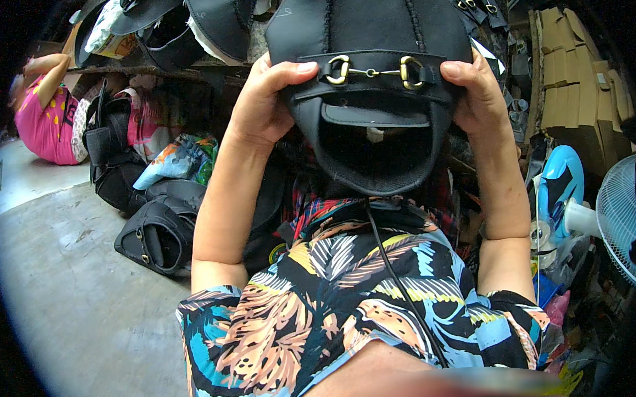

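The left hand [267, 98] grips one side of a black bag [367, 33], its thumb lying on the front at the end of a strap [385, 54]. The right hand [478, 92] grips the opposite side the same way, thumb beside the strap's other end; the fingers of both are mostly hidden behind the bag. So the bag is held up between the two hands, in front of the wearer's patterned shirt [322, 297]. A gold-toned bit [371, 73] sits across it between the thumbs, and below that a dark opening gapes under a short flap [375, 115].

A black cord [400, 280] runs down over the shirt. Off to the left, more black bags [153, 237] lie on the grey floor [87, 279], near a bright printed cloth [178, 162]. Beyond them I see another person in pink [45, 125], arms raised. Black pieces [221, 18] crowd a surface at the upper left. Over on the right are a white fan [620, 221], a light-blue object [564, 177] just beside it, and stacked cardboard [575, 81] above.
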The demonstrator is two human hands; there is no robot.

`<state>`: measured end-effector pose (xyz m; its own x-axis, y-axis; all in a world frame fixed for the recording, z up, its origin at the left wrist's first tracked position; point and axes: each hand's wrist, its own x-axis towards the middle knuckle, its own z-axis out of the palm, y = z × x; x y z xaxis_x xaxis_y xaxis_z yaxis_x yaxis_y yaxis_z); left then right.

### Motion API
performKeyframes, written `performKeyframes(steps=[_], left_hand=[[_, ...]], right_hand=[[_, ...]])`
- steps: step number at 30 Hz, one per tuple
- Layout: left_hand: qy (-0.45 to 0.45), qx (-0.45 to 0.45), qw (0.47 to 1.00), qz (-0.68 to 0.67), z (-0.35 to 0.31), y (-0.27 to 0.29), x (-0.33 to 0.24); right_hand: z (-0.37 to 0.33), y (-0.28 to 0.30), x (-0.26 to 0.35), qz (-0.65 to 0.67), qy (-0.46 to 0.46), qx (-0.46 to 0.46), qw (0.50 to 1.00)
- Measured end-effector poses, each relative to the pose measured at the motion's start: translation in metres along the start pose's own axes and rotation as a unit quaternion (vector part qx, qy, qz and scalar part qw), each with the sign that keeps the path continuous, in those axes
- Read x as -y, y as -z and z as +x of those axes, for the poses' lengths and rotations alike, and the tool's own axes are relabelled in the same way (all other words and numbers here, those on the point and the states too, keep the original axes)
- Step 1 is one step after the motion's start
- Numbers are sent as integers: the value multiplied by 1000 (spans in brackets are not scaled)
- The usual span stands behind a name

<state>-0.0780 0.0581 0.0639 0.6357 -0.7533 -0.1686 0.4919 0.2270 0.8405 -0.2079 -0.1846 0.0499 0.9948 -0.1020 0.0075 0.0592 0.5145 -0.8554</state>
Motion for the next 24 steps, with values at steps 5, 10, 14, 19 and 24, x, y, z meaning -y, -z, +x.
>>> performKeyframes(steps=[5, 10, 14, 19, 24], left_hand=[[-80, 66, 988, -112, -7, -4, 17], [-35, 79, 990, -115, 6, 11, 25], [-20, 93, 979, -179, 7, 17, 23], [-32, 63, 993, -93, 12, 25, -2], [-168, -194, 914, 316, 3, 0, -9]], right_hand=[[10, 0, -14, 38, -21, -14, 999], [7, -17, -20, 37, 79, -11, 996], [20, -20, -13, 69, 47, 6, 996], [33, -5, -9, 16, 5, 10, 1000], [29, -3, -10, 31, 16, -34, 999]])
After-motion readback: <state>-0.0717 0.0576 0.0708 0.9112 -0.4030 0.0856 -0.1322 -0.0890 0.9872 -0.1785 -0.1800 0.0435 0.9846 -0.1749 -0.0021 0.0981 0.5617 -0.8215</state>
